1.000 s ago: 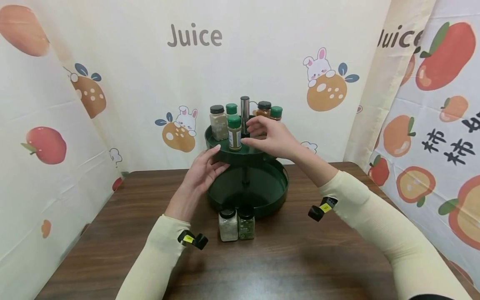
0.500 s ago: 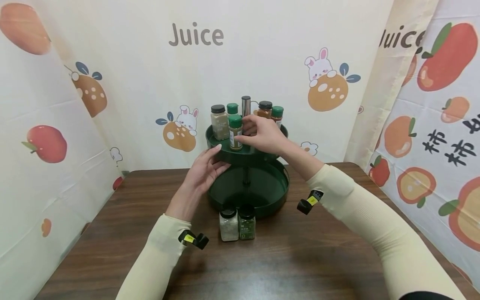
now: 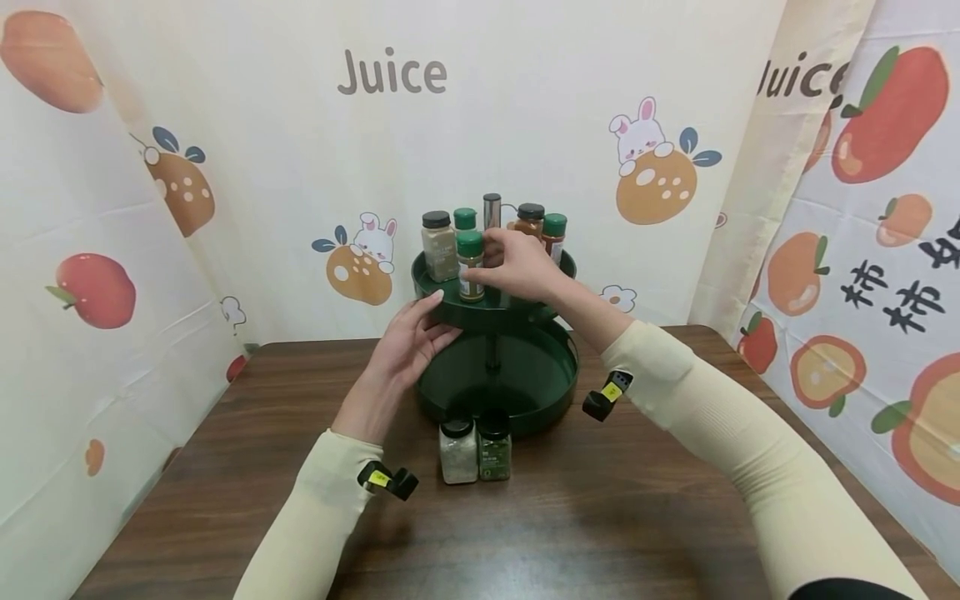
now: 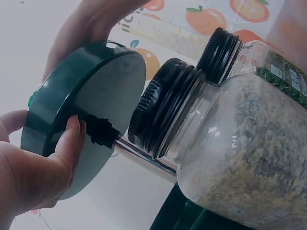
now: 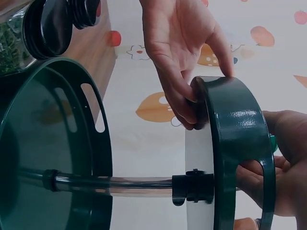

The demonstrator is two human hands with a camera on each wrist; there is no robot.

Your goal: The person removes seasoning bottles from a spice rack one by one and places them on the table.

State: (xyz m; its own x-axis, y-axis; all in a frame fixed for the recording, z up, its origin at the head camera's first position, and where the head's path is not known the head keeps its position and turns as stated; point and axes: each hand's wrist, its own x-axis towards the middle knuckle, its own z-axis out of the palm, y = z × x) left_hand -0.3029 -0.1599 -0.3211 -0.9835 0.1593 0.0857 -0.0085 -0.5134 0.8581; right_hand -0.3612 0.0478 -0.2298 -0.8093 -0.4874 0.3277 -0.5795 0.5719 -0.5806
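In the head view the left hand point(image 3: 405, 346) grips the front left rim of the upper green tray point(image 3: 487, 317), thumb on the outer wall and fingers underneath. That same grip shows in the left wrist view, where the hand point(image 4: 41, 167) holds the tray point(image 4: 62, 88). The right hand point(image 3: 525, 267) pinches a small green-capped jar point(image 3: 471, 292) standing at the tray's front, its thumb across the label and fingers behind. In the right wrist view, the tray wall point(image 5: 240, 115) hides most of that jar beside the right hand point(image 5: 288, 163).
Other spice jars, such as a black-capped one point(image 3: 441, 254) and a red one point(image 3: 553, 242), stand on the upper tray around the metal post point(image 3: 492, 212). Below is the lower green tray point(image 3: 536, 417). Two black-capped jars point(image 3: 458, 458) point(image 3: 495, 457) stand before it.
The right hand has moved left from beside the green-capped jar and closed its thumb and fingers around it. The left hand has stayed on the tray rim.
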